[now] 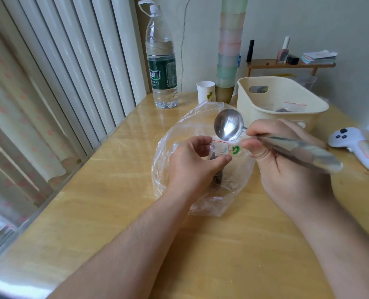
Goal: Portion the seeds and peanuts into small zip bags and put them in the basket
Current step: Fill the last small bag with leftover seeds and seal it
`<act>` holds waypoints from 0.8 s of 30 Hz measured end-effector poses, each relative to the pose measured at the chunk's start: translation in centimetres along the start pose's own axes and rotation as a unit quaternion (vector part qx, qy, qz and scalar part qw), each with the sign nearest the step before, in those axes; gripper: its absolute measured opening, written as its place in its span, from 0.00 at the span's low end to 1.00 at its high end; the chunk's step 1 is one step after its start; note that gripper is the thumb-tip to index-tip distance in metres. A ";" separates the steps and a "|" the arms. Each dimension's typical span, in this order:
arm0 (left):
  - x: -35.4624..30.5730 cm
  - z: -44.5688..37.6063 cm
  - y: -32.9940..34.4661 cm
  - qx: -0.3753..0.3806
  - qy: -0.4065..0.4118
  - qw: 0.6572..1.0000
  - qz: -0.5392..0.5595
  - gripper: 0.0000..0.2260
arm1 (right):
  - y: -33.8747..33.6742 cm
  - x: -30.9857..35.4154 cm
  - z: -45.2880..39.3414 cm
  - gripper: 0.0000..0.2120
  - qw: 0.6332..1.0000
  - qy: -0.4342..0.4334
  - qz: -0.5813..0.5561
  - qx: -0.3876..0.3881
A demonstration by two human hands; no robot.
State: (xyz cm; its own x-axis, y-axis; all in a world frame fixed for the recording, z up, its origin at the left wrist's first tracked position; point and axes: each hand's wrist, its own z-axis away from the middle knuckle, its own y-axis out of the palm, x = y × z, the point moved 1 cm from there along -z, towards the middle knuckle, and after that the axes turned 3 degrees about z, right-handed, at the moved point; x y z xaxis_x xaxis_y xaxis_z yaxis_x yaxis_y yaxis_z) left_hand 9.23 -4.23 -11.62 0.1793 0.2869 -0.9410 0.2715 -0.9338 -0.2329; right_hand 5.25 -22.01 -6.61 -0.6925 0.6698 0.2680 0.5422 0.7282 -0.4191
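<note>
Left hand (193, 162) fingers pinch the small zip bag (219, 148) over the big plastic bag (200, 169). Right hand (287, 160) fingers grip the spoon (228, 125), its bowl right above the zip bag.

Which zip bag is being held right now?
The small zip bag pinched by the left hand over the big plastic bag; the other zip bag lies in the basket.

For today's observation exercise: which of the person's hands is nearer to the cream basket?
Right. The right hand, gripping the spoon, sits just in front of the basket. The left hand, pinching the small zip bag, is farther to the basket's left.
</note>
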 end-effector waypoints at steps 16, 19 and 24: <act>-0.6 -1.1 -3.3 -0.001 -0.004 0.978 0.207 0.18 | 4.8 -3.7 2.7 0.16 0.951 0.068 -0.084 0.291; -0.4 -1.5 -3.3 -0.010 -0.002 0.978 0.208 0.18 | 5.5 -4.9 3.5 0.22 0.932 0.050 -0.031 0.357; -0.4 -1.5 -3.1 0.013 -0.018 0.977 0.210 0.17 | 2.8 -4.9 3.6 0.24 0.915 0.057 0.052 0.396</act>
State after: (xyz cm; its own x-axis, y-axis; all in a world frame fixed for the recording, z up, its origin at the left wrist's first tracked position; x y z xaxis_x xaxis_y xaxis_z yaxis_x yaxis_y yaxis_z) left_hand 9.75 -1.16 -10.18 0.2366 -0.1311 -0.9627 0.1574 -0.9726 0.1711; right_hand 8.46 -23.71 -12.21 -0.5781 0.7735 0.2598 0.0571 0.3559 -0.9328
